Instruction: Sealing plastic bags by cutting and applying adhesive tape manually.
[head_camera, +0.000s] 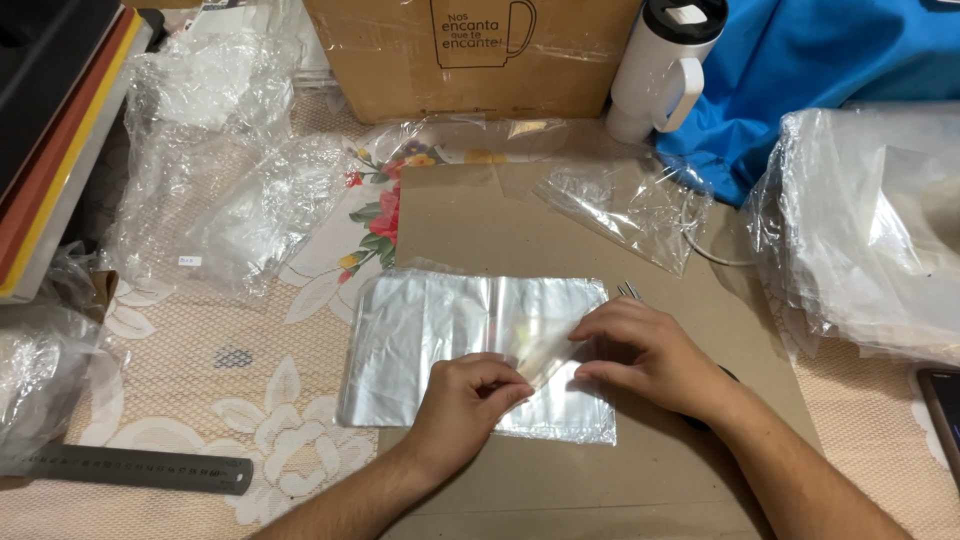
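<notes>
A stack of clear plastic bags (430, 330) lies flat on a brown cardboard sheet (480, 220). My left hand (465, 400) pinches the top bag near its lower middle, fingers closed on the film. My right hand (645, 350) presses on the right part of the same bag, its fingertips pointing left and holding a lifted flap of the film. The two hands are a few centimetres apart over the bag.
A metal ruler (130, 468) lies at the lower left on the lace tablecloth. Crumpled plastic (220, 170) is heaped at the left, more bags (870, 230) at the right. A cardboard box (470, 55), white tumbler (665, 65) and blue cloth (830, 60) stand behind. A loose small bag (625, 205) lies on the cardboard.
</notes>
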